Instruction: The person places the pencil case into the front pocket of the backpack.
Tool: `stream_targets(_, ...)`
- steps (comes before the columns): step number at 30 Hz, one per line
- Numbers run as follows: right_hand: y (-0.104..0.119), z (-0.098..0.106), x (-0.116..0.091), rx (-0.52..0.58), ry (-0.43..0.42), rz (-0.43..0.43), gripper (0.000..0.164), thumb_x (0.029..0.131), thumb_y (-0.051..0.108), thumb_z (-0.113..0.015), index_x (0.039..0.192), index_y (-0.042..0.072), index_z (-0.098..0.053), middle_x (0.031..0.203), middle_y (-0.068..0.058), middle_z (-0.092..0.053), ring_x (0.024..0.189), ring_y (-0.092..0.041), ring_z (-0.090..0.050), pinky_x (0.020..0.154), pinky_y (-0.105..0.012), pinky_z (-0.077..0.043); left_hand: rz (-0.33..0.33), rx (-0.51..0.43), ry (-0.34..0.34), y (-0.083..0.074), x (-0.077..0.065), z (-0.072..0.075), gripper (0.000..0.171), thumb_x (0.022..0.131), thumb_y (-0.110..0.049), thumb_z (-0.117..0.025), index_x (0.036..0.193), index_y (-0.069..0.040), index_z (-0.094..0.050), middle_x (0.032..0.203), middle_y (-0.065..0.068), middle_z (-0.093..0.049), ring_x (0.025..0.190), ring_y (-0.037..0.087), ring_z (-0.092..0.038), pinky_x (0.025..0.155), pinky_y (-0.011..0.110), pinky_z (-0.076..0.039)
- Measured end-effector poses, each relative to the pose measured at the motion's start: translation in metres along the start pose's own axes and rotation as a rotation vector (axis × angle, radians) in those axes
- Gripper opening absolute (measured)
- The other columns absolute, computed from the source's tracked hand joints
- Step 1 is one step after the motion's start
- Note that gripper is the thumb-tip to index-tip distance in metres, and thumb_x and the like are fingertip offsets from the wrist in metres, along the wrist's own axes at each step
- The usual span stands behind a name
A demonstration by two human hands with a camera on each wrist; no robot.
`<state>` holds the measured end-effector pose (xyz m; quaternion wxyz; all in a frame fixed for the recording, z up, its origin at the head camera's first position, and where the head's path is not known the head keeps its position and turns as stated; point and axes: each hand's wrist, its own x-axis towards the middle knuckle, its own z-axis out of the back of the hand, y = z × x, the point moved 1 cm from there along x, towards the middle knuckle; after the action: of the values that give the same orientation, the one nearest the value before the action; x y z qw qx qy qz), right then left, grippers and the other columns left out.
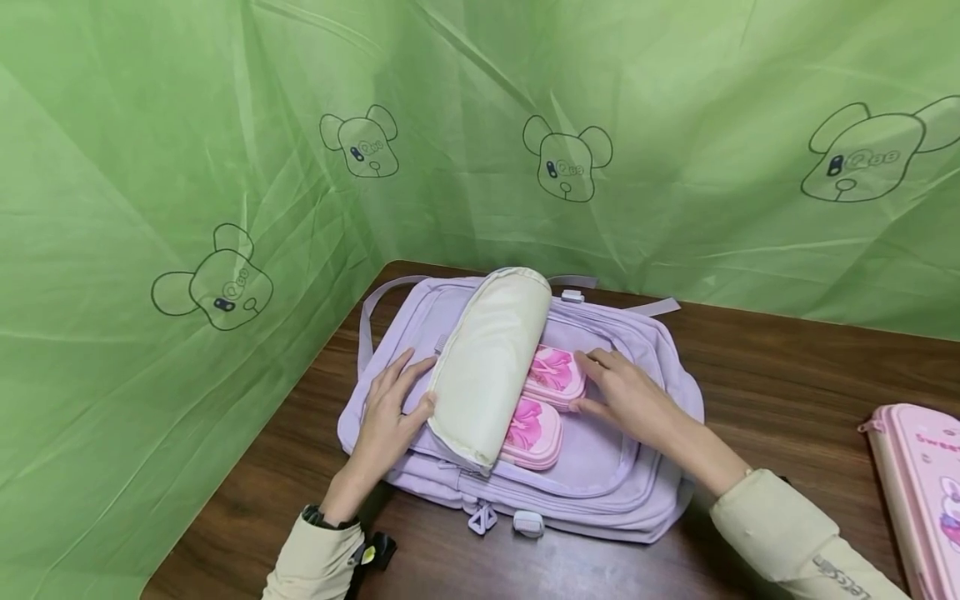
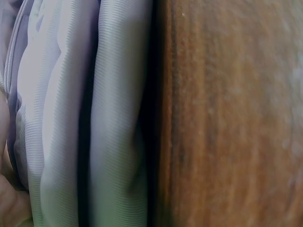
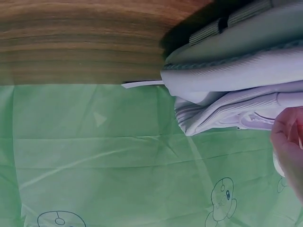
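Pinch by right hand (image 1: 628, 393) on 1 pink case (image 1: 555, 372); left hand (image 1: 393, 418) spread.
May snag under cream roll (image 1: 491, 362) if tugged.

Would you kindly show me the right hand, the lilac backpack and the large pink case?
Right hand (image 1: 624, 393): head view, back of hand.
Lilac backpack (image 1: 592, 454): head view, bare upper surface.
Large pink case (image 1: 930, 498): head view, printed top.
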<state>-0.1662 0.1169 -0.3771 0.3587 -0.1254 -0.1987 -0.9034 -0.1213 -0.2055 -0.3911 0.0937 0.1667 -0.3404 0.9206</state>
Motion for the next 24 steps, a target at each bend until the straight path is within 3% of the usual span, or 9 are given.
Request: stream_targets(24,0.005,-0.006,0.015,0.004,0.010,-0.017,0.065,0.075,0.032,-0.077,0.120,-0.011,-0.056,0.105,-0.015,-0.058,0.092,-0.028,-0.054,0.082,-0.042,-0.046,0.018,-0.008,0.008,0.001,0.000,0.000,0.047,0.084,-0.025,-0.060,0.131,-0.027,-0.054,0.146,0.004,-0.035,0.129,0.032,-0.029,0.099,0.059,-0.022)
